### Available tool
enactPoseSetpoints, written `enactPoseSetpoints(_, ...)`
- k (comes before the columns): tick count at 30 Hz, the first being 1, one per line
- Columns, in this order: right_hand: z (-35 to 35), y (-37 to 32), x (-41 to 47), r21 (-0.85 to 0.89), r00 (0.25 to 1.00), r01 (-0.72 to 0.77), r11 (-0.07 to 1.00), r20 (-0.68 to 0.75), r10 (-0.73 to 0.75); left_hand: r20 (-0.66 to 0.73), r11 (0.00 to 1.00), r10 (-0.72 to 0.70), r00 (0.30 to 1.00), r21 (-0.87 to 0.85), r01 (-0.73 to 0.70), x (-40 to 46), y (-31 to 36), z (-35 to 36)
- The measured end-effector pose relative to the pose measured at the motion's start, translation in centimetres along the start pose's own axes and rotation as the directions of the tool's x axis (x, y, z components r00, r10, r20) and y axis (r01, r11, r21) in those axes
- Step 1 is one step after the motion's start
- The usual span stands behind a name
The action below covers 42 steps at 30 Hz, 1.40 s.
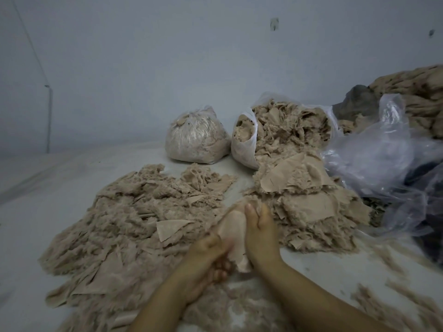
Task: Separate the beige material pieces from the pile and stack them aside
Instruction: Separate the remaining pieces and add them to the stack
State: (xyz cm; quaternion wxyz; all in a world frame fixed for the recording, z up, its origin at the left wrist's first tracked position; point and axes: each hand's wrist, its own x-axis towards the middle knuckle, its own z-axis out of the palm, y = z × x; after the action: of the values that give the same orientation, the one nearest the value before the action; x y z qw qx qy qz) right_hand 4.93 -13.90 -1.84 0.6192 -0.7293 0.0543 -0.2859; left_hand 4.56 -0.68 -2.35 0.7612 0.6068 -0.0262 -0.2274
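Between the piles, a beige piece (233, 232) sits pinched between left hand (211, 252) and right hand (260, 232).

Only one view here, a wide-angle cam sitting on the person's head, looking forward and down across a pale floor (48, 212). It's riding low and close: both forearms are coming in from the bottom edge and the left hand (206, 255) and right hand (261, 233) are meeting just below center. The far wall (167, 68) is filling the whole top half, so the cam is facing pretty much straight at it. The wide lens is bending the edges, with the floor line curving at the left. There's no second view to overlap with.
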Motion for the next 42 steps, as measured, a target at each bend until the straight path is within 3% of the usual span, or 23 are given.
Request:
enactPoseSetpoints(4, -0.5, -0.8, 1.4, -0.092, 0.998, 0.058, 0.994, -0.015, -0.060, -0.173, 0.985, 0.153, 0.973, -0.049, -0.163, 0.3, 0.3, -0.6)
enactPoseSetpoints(6, -1.7, -2.3, 4.0, -0.090, 0.994, 0.073, 0.993, -0.075, -0.080, -0.268, 0.976, 0.213, 0.940, 0.015, -0.217, 0.5, 0.7, -1.7)
enactPoseSetpoints(8, -3.5, -4.2, 7.7, -0.170, 0.991, 0.058, 0.984, -0.105, -0.076, -0.269, 0.963, 0.265, 0.926, 0.133, -0.236, 0.3, 0.8, -2.3)
enactPoseSetpoints(11, -6.6, -5.3, 11.9, -0.569, 0.988, 0.000, 0.822, -0.129, -0.088, -0.187, 0.906, 0.338, 0.922, 0.329, -0.266, -0.3, 1.4, -2.3)
enactPoseSetpoints(13, -7.5, -4.3, 12.4, -0.737, 0.967, 0.102, 0.668, -0.085, -0.241, -0.074, 0.836, 0.348, 0.934, 0.475, -0.274, -0.9, 1.7, -2.6)
enactPoseSetpoints(15, -7.5, -2.2, 11.6, -0.860, 0.950, 0.267, 0.435, 0.159, -0.269, 0.107, 0.682, 0.269, 0.957, 0.681, -0.268, -1.6, 2.3, -3.3)
enactPoseSetpoints(16, -7.5, -1.0, 11.2, -0.883, 0.947, 0.317, 0.346, 0.276, -0.162, 0.179, 0.591, 0.183, 0.967, 0.766, -0.254, -2.0, 2.6, -3.7)
enactPoseSetpoints(19, -8.3, 1.1, 11.2, -0.901, 0.906, 0.304, 0.308, 0.374, 0.199, 0.269, 0.228, -0.008, 0.963, 0.938, -0.260, -2.3, 2.7, -5.3)
enactPoseSetpoints(21, -8.4, 0.9, 11.4, -0.905, 0.921, 0.274, 0.326, 0.345, 0.183, 0.251, 0.098, 0.028, 0.968, 0.963, -0.252, -2.0, 1.9, -6.2)
enactPoseSetpoints(23, -7.7, -0.1, 10.7, -0.891, 0.961, 0.264, 0.369, 0.274, -0.026, 0.221, 0.172, 0.172, 0.960, 0.953, -0.250, -1.6, 1.0, -6.7)
enactPoseSetpoints(25, -6.2, -1.3, 8.5, -0.802, 0.917, 0.388, 0.454, 0.286, -0.279, 0.198, 0.294, 0.299, 0.933, 0.912, -0.287, -1.2, 0.5, -6.8)
enactPoseSetpoints(26, -5.3, -1.8, 6.9, -0.728, 0.883, 0.466, 0.503, 0.347, -0.317, 0.181, 0.359, 0.343, 0.922, 0.882, -0.307, -1.2, 0.5, -6.6)
enactPoseSetpoints(28, -3.6, -2.2, 3.1, -0.539, 0.838, 0.487, 0.687, 0.509, -0.195, 0.141, 0.437, 0.429, 0.893, 0.832, -0.341, -0.9, 0.8, -6.0)
enactPoseSetpoints(30, -2.1, -1.9, -0.3, -0.405, 0.773, 0.316, 0.858, 0.634, 0.014, 0.100, 0.515, 0.504, 0.858, 0.762, -0.392, -0.6, 1.1, -5.1)
enactPoseSetpoints(32, -1.2, -0.8, -2.1, -0.302, 0.725, 0.169, 0.938, 0.683, 0.089, 0.040, 0.619, 0.539, 0.842, 0.659, -0.427, -0.1, 1.4, -4.0)
enactPoseSetpoints(36, -1.4, 0.4, -2.4, -0.262, 0.775, 0.104, 0.959, 0.626, 0.087, -0.149, 0.661, 0.606, 0.781, 0.641, -0.390, 0.9, 1.1, -3.5)
enactPoseSetpoints(38, -1.6, 0.5, -2.6, -0.298, 0.787, 0.157, 0.942, 0.613, 0.062, -0.240, 0.758, 0.586, 0.774, 0.501, -0.418, 1.1, 1.0, -3.8)
enactPoseSetpoints(40, -1.3, 0.7, -3.2, -0.316, 0.758, 0.222, 0.922, 0.651, 0.041, -0.251, 0.878, 0.467, 0.848, 0.242, -0.412, 0.8, 1.2, -3.9)
enactPoseSetpoints(42, -0.4, 0.8, -3.8, -0.268, 0.780, 0.144, 0.953, 0.623, 0.057, -0.109, 0.915, 0.390, 0.914, 0.157, -0.372, 0.4, 1.4, -3.8)
